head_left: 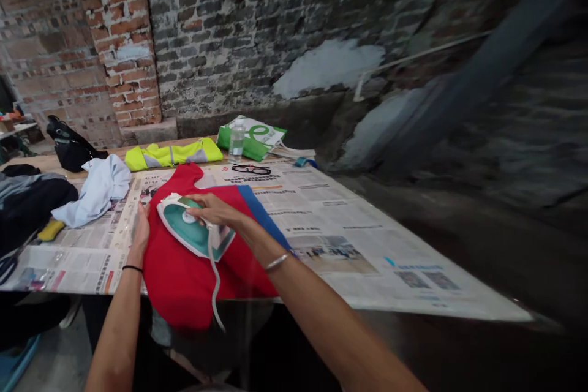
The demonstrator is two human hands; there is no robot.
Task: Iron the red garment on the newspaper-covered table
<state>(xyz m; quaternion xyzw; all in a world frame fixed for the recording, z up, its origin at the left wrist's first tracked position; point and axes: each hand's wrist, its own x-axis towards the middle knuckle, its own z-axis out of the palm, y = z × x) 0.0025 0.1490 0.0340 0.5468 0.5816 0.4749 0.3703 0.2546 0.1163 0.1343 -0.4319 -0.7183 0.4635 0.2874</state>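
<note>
My right hand point(214, 209) is shut around the handle of a teal and white steam iron point(190, 228), which lies tilted on a red garment point(184, 288) with a blue edge band point(261, 215). The iron's pale cord point(215, 278) hangs down past the table's front edge. My left hand point(140, 228) rests with its fingers on the garment's left side, holding nothing. Under the garment is spread newspaper point(340, 239).
A yellow high-visibility vest point(172, 154), black glasses point(251, 169), a plastic water bottle point(236, 142) and a green-and-white bag point(250, 138) lie beyond the garment. To the left are a pale blue cloth point(98, 191), dark clothing point(32, 202) and a black bag point(68, 146). Brick walls stand behind.
</note>
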